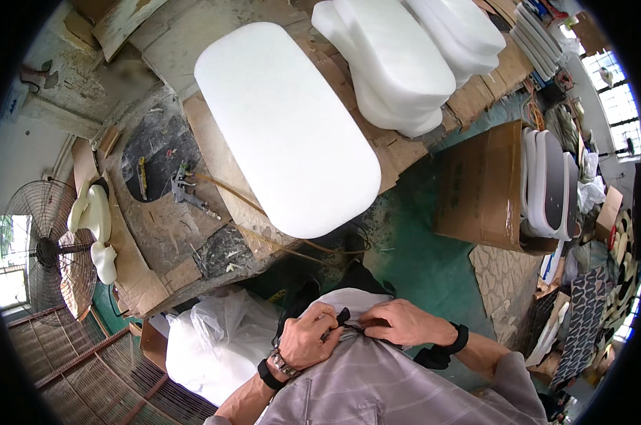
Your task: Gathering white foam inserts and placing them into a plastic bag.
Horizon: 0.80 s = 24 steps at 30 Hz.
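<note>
Both my hands are at my waist, at the front of my grey striped shirt (377, 375). My left hand (307, 336) is closed on a black fabric strap (344, 316), whose end pokes out past the fingers. Close beside it, my right hand (405, 322) has its fingers bent together at the same spot; what they pinch is mostly hidden, though dark cloth shows there. In front of me a large white foam pad (285, 127) with rounded corners lies on the cardboard-covered table, apart from both hands.
Left of the pad are a spray gun (182, 190) with a brown hose (228, 188) and a yellow-handled tool (142, 178). Stacked foam pads (398, 64) stand far right. A cardboard box (476, 184) holds more pads. A fan (47, 251) and plastic-wrapped foam (221, 340) are on the left.
</note>
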Each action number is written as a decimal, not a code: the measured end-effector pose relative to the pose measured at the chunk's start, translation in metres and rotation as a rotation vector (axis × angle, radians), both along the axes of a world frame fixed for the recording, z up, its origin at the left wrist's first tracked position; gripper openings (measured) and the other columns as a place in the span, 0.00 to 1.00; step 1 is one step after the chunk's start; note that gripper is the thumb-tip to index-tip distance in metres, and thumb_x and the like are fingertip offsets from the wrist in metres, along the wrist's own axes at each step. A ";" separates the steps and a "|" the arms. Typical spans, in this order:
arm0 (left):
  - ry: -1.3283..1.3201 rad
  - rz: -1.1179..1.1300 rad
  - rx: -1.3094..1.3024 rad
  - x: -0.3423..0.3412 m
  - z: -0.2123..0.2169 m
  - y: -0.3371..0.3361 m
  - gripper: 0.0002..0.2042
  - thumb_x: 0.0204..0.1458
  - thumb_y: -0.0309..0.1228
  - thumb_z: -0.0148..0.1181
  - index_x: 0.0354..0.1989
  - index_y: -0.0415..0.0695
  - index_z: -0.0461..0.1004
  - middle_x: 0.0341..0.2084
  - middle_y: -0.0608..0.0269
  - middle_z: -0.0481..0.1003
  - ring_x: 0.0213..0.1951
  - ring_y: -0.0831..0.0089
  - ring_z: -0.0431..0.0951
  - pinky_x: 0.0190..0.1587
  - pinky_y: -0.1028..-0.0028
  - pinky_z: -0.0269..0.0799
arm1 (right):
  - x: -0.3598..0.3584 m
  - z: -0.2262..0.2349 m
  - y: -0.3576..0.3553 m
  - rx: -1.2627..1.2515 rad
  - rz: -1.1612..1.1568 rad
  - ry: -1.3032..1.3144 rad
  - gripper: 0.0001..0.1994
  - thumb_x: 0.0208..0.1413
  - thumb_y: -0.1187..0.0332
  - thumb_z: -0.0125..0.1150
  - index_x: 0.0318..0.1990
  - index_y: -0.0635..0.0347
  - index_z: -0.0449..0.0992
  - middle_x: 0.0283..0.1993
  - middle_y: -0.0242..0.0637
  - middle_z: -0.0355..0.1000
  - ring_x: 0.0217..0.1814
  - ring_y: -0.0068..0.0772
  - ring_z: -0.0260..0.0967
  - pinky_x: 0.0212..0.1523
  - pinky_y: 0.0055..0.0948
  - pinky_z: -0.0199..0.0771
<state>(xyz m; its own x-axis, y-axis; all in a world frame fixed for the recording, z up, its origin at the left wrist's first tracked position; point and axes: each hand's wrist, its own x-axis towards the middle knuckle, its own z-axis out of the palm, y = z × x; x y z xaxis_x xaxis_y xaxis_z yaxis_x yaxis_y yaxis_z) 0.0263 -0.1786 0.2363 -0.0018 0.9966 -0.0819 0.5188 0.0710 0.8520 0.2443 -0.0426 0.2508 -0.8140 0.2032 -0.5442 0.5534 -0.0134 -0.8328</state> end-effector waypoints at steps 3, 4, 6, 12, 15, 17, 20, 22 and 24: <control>-0.016 -0.001 -0.018 0.000 0.000 0.002 0.07 0.46 0.24 0.72 0.28 0.41 0.78 0.40 0.63 0.79 0.28 0.67 0.82 0.26 0.70 0.78 | 0.008 -0.008 0.000 0.094 0.078 0.043 0.13 0.62 0.68 0.60 0.48 0.69 0.81 0.46 0.49 0.80 0.48 0.51 0.78 0.51 0.41 0.77; -0.024 0.000 -0.022 0.001 -0.001 0.003 0.07 0.46 0.24 0.72 0.27 0.41 0.77 0.41 0.62 0.80 0.29 0.67 0.83 0.26 0.71 0.78 | 0.011 -0.014 -0.001 0.133 0.118 0.105 0.12 0.62 0.69 0.59 0.46 0.68 0.80 0.46 0.47 0.79 0.48 0.51 0.77 0.51 0.40 0.77; -0.055 -0.021 -0.008 0.000 -0.003 0.007 0.07 0.46 0.23 0.71 0.27 0.41 0.76 0.42 0.61 0.81 0.30 0.67 0.84 0.27 0.71 0.78 | 0.012 -0.020 -0.008 0.253 0.133 0.187 0.10 0.61 0.70 0.59 0.45 0.67 0.80 0.45 0.45 0.79 0.46 0.49 0.77 0.50 0.40 0.77; -0.209 -0.037 -0.030 -0.001 -0.014 0.010 0.07 0.47 0.24 0.68 0.26 0.41 0.73 0.39 0.61 0.83 0.30 0.63 0.83 0.30 0.69 0.79 | 0.009 -0.017 -0.017 0.542 0.091 0.297 0.07 0.59 0.71 0.60 0.41 0.66 0.77 0.42 0.43 0.77 0.43 0.45 0.77 0.43 0.38 0.79; -0.227 -0.079 -0.095 -0.002 -0.016 0.011 0.08 0.47 0.24 0.69 0.28 0.40 0.73 0.36 0.57 0.83 0.32 0.62 0.84 0.32 0.68 0.80 | 0.011 -0.020 -0.021 0.734 0.023 0.277 0.07 0.58 0.71 0.59 0.39 0.66 0.74 0.37 0.45 0.77 0.38 0.45 0.79 0.34 0.38 0.80; -0.203 -0.110 -0.180 -0.003 -0.014 0.016 0.09 0.47 0.25 0.70 0.29 0.40 0.73 0.36 0.55 0.83 0.34 0.62 0.85 0.34 0.67 0.80 | 0.011 -0.024 -0.019 0.825 0.024 0.250 0.06 0.58 0.72 0.60 0.38 0.65 0.72 0.35 0.44 0.77 0.35 0.44 0.79 0.29 0.37 0.80; -0.130 -0.083 -0.283 -0.001 -0.009 0.022 0.10 0.49 0.29 0.72 0.34 0.39 0.77 0.37 0.55 0.83 0.35 0.61 0.85 0.36 0.67 0.80 | 0.010 -0.027 -0.011 0.909 0.066 0.184 0.06 0.56 0.73 0.60 0.37 0.63 0.70 0.30 0.42 0.75 0.30 0.41 0.79 0.24 0.35 0.78; -0.085 -0.084 -0.093 0.003 -0.014 0.021 0.08 0.54 0.32 0.68 0.39 0.44 0.79 0.35 0.61 0.80 0.32 0.56 0.82 0.33 0.62 0.79 | 0.012 -0.035 -0.008 0.949 0.063 0.194 0.06 0.55 0.73 0.61 0.36 0.62 0.70 0.28 0.39 0.74 0.27 0.39 0.78 0.23 0.34 0.76; -0.043 -0.095 -0.125 0.005 -0.016 0.020 0.08 0.53 0.31 0.69 0.40 0.45 0.81 0.36 0.62 0.80 0.34 0.57 0.82 0.34 0.63 0.79 | 0.017 -0.040 -0.006 0.951 0.026 0.199 0.09 0.50 0.75 0.64 0.38 0.61 0.71 0.26 0.39 0.73 0.26 0.40 0.75 0.23 0.36 0.74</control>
